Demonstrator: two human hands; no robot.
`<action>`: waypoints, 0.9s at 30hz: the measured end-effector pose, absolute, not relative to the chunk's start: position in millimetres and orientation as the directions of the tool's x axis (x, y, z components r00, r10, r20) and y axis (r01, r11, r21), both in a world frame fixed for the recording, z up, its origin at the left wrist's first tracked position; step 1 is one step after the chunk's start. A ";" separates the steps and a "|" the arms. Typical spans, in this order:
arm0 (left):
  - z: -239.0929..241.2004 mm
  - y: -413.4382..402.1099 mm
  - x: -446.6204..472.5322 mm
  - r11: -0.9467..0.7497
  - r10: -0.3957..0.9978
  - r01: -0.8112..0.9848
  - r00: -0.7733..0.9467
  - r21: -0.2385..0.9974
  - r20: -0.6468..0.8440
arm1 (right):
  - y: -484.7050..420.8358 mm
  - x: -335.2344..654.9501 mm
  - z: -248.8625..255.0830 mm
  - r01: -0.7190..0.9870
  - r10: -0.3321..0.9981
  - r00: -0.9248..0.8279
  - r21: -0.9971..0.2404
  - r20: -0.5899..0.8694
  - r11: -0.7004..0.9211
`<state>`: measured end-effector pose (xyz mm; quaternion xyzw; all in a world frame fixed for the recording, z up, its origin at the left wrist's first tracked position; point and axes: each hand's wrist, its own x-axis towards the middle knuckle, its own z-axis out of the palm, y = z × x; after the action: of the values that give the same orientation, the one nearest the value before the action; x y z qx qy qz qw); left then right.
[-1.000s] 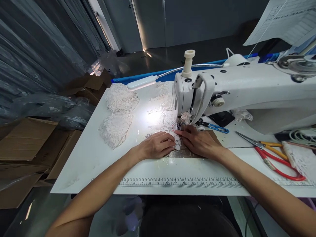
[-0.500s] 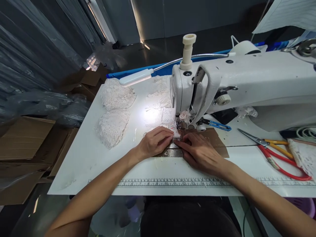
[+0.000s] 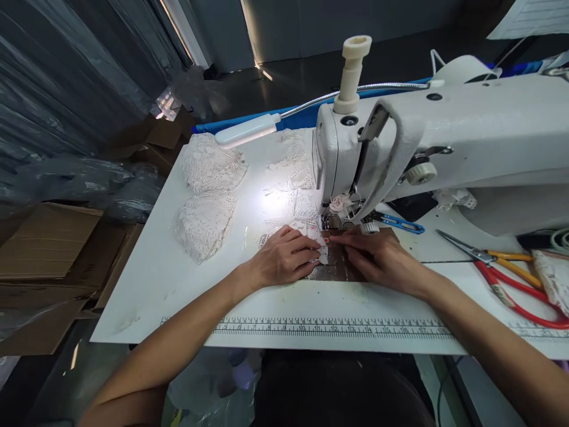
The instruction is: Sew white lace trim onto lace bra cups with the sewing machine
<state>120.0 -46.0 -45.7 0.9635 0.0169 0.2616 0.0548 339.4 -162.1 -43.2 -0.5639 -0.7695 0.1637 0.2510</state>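
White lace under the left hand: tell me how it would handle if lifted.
The white lace would probably droop, as its free edge lies flat and looks thin. It is likely light, being openwork, and those holes might snag.

Wht lace pc [image 3: 324, 253] flat, partly under L hand [image 3: 284, 258], nr sewing m/c [image 3: 331, 157].

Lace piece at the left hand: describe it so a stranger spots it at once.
Start at the white sewing machine and go down to its needle end. Just below it in view, the left hand rests on the white lace piece. Unlike the two domed lace cups farther left, it lies partly under that hand.
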 end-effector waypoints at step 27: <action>-47.9 -58.5 116.3 -0.998 0.042 0.059 0.865 -0.017 0.500 | -155.4 325.1 -51.4 0.914 0.951 -0.176 -0.317 0.254 0.254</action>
<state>116.3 -58.5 -47.9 0.9655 0.0261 0.2588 -0.0159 325.1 -155.4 -51.4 -0.6092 -0.7653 0.0461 0.2026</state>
